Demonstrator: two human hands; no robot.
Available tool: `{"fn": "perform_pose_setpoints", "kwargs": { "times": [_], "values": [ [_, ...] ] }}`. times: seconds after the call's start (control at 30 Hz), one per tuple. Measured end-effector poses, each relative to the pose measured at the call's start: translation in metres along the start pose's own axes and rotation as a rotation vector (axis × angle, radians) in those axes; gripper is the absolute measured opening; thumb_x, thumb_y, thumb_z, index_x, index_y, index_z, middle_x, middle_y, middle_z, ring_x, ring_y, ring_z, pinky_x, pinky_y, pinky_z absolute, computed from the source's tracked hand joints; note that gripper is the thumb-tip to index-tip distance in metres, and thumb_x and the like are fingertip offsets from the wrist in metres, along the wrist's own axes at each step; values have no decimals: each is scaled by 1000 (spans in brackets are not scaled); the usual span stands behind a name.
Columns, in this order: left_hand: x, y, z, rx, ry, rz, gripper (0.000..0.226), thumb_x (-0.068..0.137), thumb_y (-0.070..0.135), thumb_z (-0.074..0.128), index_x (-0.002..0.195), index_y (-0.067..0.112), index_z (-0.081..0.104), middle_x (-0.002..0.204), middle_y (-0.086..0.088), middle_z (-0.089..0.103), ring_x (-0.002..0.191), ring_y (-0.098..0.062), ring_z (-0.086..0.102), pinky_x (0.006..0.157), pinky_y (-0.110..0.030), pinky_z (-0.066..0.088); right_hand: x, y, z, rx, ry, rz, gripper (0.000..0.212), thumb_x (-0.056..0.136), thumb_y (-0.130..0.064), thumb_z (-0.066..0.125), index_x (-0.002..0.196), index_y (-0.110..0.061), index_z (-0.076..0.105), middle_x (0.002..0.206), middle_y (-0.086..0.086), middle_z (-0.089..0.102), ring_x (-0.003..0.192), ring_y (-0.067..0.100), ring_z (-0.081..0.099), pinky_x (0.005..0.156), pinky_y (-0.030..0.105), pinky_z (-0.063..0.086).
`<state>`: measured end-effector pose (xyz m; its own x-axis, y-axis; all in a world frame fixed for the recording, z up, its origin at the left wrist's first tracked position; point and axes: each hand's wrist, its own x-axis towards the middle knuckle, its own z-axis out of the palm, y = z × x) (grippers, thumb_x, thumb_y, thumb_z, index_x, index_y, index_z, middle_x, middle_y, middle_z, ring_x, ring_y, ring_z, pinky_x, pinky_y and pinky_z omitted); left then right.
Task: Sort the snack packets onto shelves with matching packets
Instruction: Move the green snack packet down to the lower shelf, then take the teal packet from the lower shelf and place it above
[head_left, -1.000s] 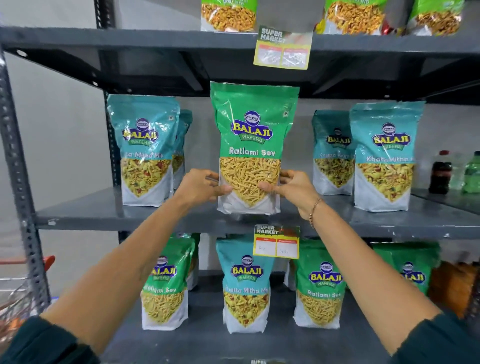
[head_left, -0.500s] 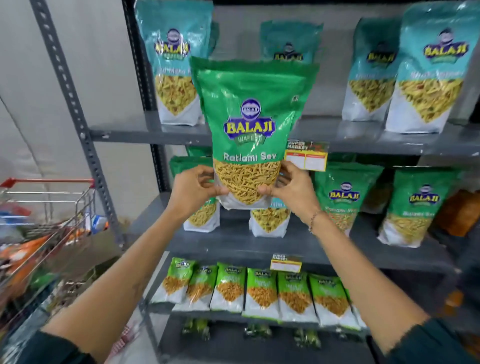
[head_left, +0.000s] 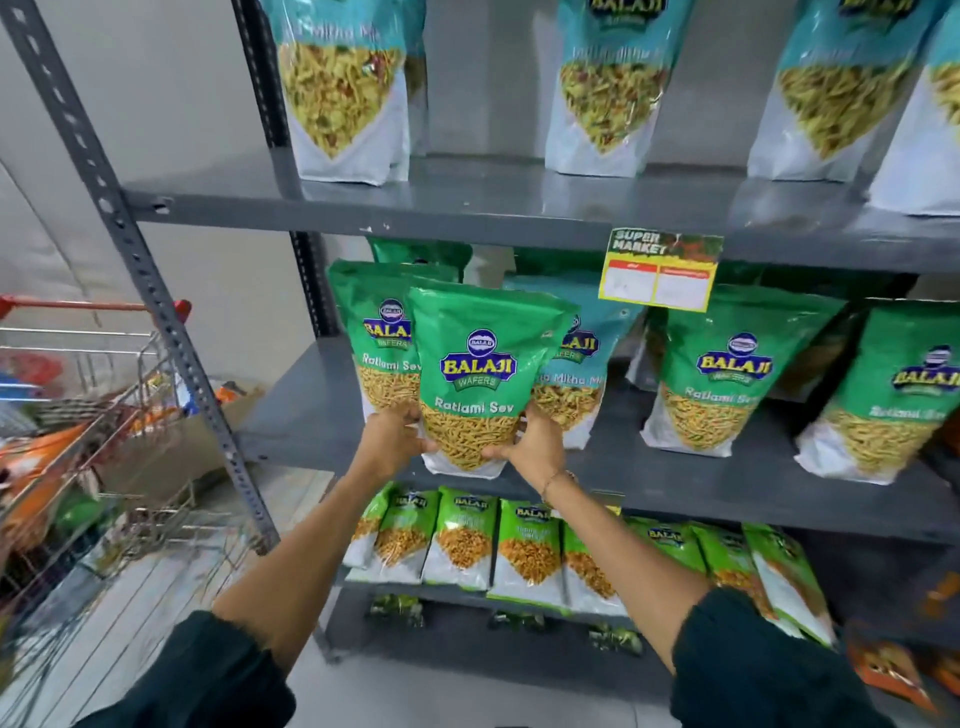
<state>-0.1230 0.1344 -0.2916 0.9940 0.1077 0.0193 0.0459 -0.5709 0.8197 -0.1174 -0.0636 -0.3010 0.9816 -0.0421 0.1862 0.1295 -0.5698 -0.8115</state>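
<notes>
Fingers (head_left: 415, 441) of both hands grasp upright green foil Ratlami Sev pouch (head_left: 480, 374); matching green pouch (head_left: 371, 338) at 11 o'clock, just behind.

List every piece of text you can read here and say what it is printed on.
"BALAJI WAFERS", "Ratlami Sev": green packet held by left hand and right hand.
"BALAJI", "Ratlami": green packet on the middle shelf.
"Mitha": teal packet behind.
"SUPER MARKET": price tag; its boxes unreadable.
Bottom-row packets: "BALAJI" only.

Grey metal shelving (head_left: 467, 208), pale wall (head_left: 171, 78), trolley (head_left: 88, 415) at left
</notes>
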Motion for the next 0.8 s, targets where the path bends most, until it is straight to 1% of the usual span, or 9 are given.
{"fn": "perform_pose_setpoints", "kwargs": {
  "times": [0.13,0.3,0.4,0.47,0.57,0.63,0.7,0.73,0.8],
  "values": [
    [12,-12,15,-13,1,-51,46,72,5,75,111,-4,53,103,-25,68,91,-34,68,86,-47,55,12,14,14,-27,25,4,68,48,-21,89,106,-4,58,110,14,63,103,28,57,85,35,49],
    [19,-18,25,-14,27,-71,53,72,4,75,119,-5,51,115,-20,63,104,-30,62,78,-33,50,20,19,23,-19,3,-22,70,54,-19,86,114,-5,54,118,14,57,110,27,50,90,30,40],
    [21,-17,27,-25,44,-58,53,76,4,72,124,-3,50,123,-20,62,110,-32,60,83,-34,48,23,18,24,-32,-6,-37,70,58,-21,85,118,-7,52,120,14,56,113,27,49,90,28,37],
    [21,-19,30,25,63,-72,55,78,11,72,126,-1,48,122,-20,62,109,-34,60,86,-36,48,22,19,23,-53,-46,-48,72,60,-24,84,121,-8,49,124,13,54,116,27,47,95,31,37],
    [15,-23,38,244,64,-222,49,83,34,65,111,-4,51,107,-24,66,100,-40,61,79,-41,48,20,29,10,-117,-93,-37,70,63,-25,82,123,-7,49,121,14,57,110,27,52,96,40,45],
    [5,-17,48,424,-67,-256,45,84,43,60,86,-3,59,90,-20,69,86,-37,64,69,-35,46,17,43,-7,-118,-57,22,54,68,-18,79,115,-5,56,112,15,64,99,25,60,92,40,51],
    [-5,-1,66,465,-210,-178,42,86,38,57,69,0,60,77,-15,69,80,-32,65,70,-31,50,15,60,-30,-82,41,102,34,71,-8,74,103,-4,63,100,15,69,84,20,63,88,38,53],
    [-8,9,78,425,-265,-90,36,87,31,55,72,0,63,81,-15,70,82,-30,66,77,-34,54,15,66,-42,-66,103,131,25,72,-5,72,96,-3,64,94,15,70,77,18,61,86,38,54],
    [-14,34,101,276,-341,107,21,87,24,55,95,6,65,100,-14,70,93,-25,64,91,-37,53,19,75,-65,-11,204,175,19,73,-5,72,88,-3,61,84,15,67,72,18,58,82,39,54]
  ]
}}
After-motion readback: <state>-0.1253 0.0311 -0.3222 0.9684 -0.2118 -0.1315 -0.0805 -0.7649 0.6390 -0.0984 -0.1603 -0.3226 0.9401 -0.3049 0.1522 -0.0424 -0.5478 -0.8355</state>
